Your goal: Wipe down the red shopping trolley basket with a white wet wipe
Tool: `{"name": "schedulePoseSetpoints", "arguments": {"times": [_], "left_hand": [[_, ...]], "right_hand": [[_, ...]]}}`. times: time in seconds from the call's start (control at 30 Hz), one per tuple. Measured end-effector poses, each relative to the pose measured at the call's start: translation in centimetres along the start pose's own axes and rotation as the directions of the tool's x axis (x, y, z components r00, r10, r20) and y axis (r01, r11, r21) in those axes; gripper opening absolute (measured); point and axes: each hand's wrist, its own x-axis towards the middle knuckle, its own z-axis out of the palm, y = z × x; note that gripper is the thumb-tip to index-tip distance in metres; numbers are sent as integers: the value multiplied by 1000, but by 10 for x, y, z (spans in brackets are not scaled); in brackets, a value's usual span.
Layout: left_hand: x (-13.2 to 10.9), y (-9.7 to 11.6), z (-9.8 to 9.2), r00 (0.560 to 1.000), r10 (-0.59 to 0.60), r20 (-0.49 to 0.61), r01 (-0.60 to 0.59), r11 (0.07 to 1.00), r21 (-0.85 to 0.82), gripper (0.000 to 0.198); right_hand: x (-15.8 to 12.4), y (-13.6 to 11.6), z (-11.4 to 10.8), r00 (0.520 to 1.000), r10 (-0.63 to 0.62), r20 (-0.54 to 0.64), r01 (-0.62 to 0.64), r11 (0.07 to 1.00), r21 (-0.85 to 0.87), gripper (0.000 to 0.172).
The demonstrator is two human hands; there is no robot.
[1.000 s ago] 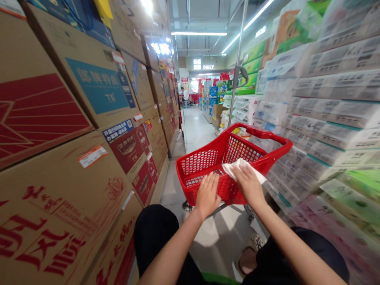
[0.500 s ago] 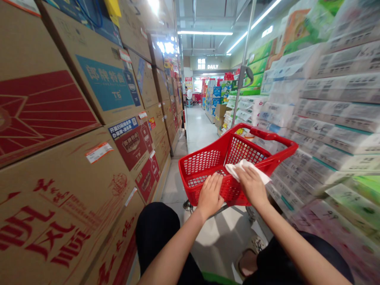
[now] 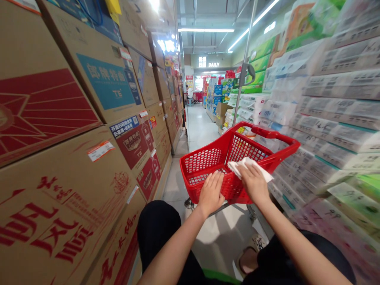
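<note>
A red plastic shopping cart (image 3: 202, 160) with perforated walls stands in front of me, its handle toward the right. My left hand (image 3: 211, 193) grips the near rim of the basket, fingers over the edge and thumb on the outer side. Farther right, my right hand (image 3: 253, 182) presses a white cloth (image 3: 261, 170) on the same near rim. Part of the cloth hangs over the inside of the basket and part sticks out to the right of the hand. The inner side of the right palm is hidden.
Stacked cardboard cartons (image 3: 71, 158) line the left side. Packs of wrapped tissue (image 3: 329, 126) are piled on the right. A metal pole (image 3: 245, 51) rises behind the cart. A seated person (image 3: 190, 93) is far down the aisle. My knees flank the cart's near side.
The view has shifted slightly, so the cart appears a little farther right. Both hands keep nearly the same places on the rim, and the cloth is still under my right hand.
</note>
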Motion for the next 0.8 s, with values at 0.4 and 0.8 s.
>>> {"name": "schedulePoseSetpoints", "arguments": {"times": [0.4, 0.8], "left_hand": [[-22, -25, -21, 984, -160, -80, 172, 969, 175, 85], [-24, -36, -9, 984, -166, -56, 172, 979, 107, 71]], "right_hand": [[0, 46, -5, 997, 51, -55, -55, 996, -68, 58], [3, -47, 16, 988, -130, 82, 116, 982, 150, 70]]}}
